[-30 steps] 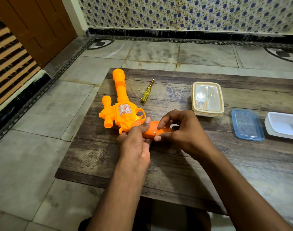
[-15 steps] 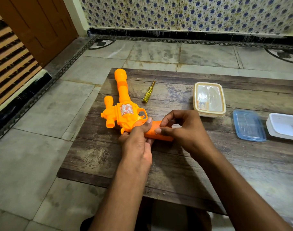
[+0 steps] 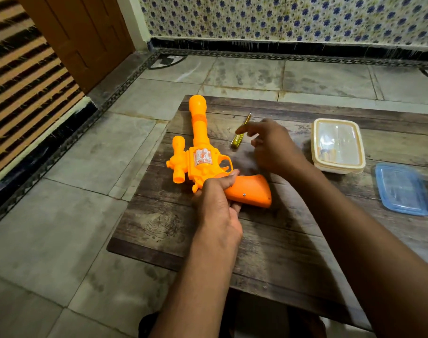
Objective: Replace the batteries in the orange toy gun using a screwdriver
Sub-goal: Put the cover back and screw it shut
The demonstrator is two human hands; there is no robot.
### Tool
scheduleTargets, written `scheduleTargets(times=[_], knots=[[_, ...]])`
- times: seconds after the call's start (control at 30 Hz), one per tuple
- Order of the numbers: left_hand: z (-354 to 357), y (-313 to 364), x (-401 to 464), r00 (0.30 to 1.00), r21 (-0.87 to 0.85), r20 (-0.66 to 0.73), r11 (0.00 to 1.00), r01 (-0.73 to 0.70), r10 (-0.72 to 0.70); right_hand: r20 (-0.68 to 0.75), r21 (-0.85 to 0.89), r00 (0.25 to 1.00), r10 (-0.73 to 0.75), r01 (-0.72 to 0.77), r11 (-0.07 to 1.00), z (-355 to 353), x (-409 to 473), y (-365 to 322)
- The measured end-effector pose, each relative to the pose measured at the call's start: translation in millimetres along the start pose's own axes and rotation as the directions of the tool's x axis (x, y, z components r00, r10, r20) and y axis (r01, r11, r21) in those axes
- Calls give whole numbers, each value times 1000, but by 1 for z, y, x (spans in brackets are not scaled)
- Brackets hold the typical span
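1. Two hands work over the wooden table [image 3: 276, 242], and we see them from above, with the orange toy gun [image 3: 203, 154] lying flat between them
2. Our left hand [image 3: 217, 206] grips the gun where the body meets the handle, thumb on top and fingers curled beneath it
3. Beyond this hand the barrel points away from us, and a small scope juts out to its left
4. Just right of the left hand the handle shows a small screw [image 3: 244, 194] in its side
5. Our right hand [image 3: 271, 145] hovers beyond the handle with fingers loosely spread, holding nothing, slightly blurred
6. Just past its fingertips lies the screwdriver [image 3: 239, 137], with a yellow handle and its tip pointing away; we cannot tell whether a finger touches it
7. To the right of the right hand sits a cream container [image 3: 337, 145] with a clear lid on it; its contents are unclear
8. Further right, well apart from both hands, a blue lid [image 3: 400, 189] rests flat on the table
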State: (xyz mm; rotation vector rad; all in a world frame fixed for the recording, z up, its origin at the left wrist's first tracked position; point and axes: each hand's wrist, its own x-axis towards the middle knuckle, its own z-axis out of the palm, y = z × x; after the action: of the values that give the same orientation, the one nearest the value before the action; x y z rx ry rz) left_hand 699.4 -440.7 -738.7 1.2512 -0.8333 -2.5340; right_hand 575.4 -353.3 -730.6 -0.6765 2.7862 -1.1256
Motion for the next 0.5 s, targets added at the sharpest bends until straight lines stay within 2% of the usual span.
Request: scheduleTargets(times=[0.07,0.2,0.37,0.43,0.5], knots=[[0,0,1,1000,3,11,1000,-5,5,99,-169,994,-39,56,984,6,19,3],[0,1,4,1000,6,7,1000,-11,11,242,-377,963,-121,208,902,8,36,9],[0,2,5,1000,32,-9,999,2,-1,266,-475,935,-235,339,812,5,33,7],[0,2,4,1000,38,-20,999,11,-10,281,-537,917,-283,395,746,2,27,2],[0,3,5,999,42,-31,999,17,-15,225,-541,909,-350,416,732,2,19,-3]])
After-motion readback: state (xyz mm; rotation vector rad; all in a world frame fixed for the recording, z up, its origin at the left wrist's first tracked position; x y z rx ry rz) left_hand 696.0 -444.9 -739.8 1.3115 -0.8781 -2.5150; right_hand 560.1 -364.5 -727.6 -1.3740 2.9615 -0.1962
